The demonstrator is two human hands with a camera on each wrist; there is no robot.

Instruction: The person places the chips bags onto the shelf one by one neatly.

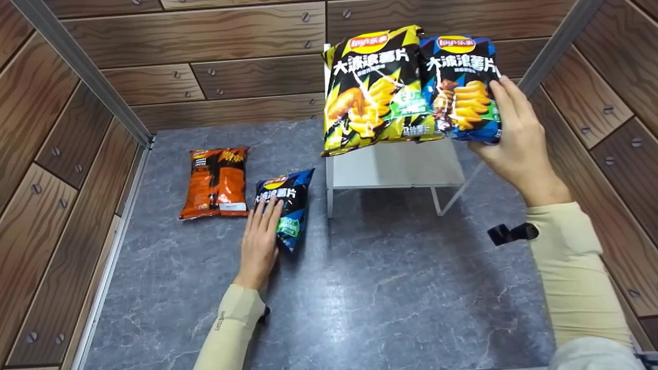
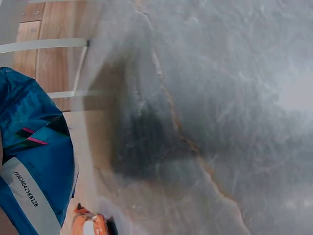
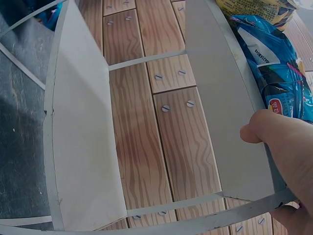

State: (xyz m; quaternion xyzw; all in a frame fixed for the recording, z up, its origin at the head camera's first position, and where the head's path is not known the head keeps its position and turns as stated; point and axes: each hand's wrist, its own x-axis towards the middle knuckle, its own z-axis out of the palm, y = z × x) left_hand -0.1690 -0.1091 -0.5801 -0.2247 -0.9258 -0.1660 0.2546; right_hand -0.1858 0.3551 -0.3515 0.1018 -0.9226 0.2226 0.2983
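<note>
the curled left hand (image 1: 260, 241) is gripping a blue lay's bag (image 1: 296, 203) under its fingers, the half-closed right hand (image 1: 522, 141) holding a twin bag (image 1: 462, 90) alongside, seemingly for steadiness.

Lol, the yellow-and-black foil bag (image 1: 378, 90) and blue-and-black foil bag (image 1: 457, 92) beside it both read Lay's 乐事 and 大波浪薯片. The second blue-and-black foil bag (image 1: 295, 205), lower down, ends in 薯片, and its flat white strip (image 2: 28, 193) has a code starting FS202604.
</note>
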